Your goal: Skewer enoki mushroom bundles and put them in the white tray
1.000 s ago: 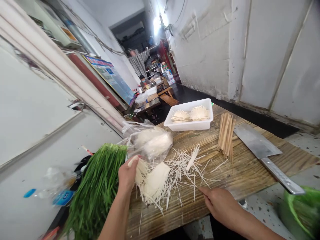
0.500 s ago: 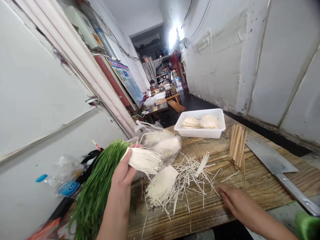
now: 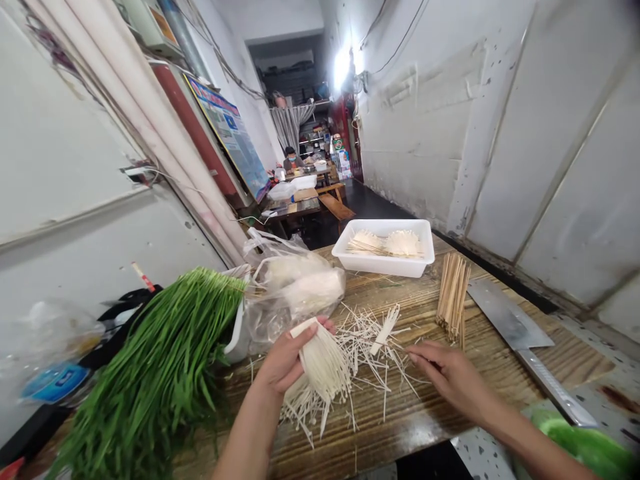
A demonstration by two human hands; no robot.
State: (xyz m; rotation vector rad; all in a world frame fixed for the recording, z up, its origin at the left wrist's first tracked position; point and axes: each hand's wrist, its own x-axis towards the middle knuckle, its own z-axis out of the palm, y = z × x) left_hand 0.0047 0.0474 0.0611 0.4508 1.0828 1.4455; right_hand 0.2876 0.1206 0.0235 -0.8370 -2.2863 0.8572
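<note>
Left hand (image 3: 287,360) grips mushroom bundle (image 3: 323,363), fingers wrapped round cut end, strands fanning down onto wooden table (image 3: 410,423). Right hand (image 3: 447,377) low on table, loose, empty, fingertips (image 3: 415,358) at edge of loose strands (image 3: 380,343) scattered between both hands. Skewers (image 3: 453,293) stacked just beyond right hand, cleaver (image 3: 505,317) flat beside them. White tray (image 3: 383,265) at far edge holds threaded mushrooms. Bag (image 3: 295,290) of mushrooms behind left hand, chives (image 3: 160,360) heaped to its left.
</note>
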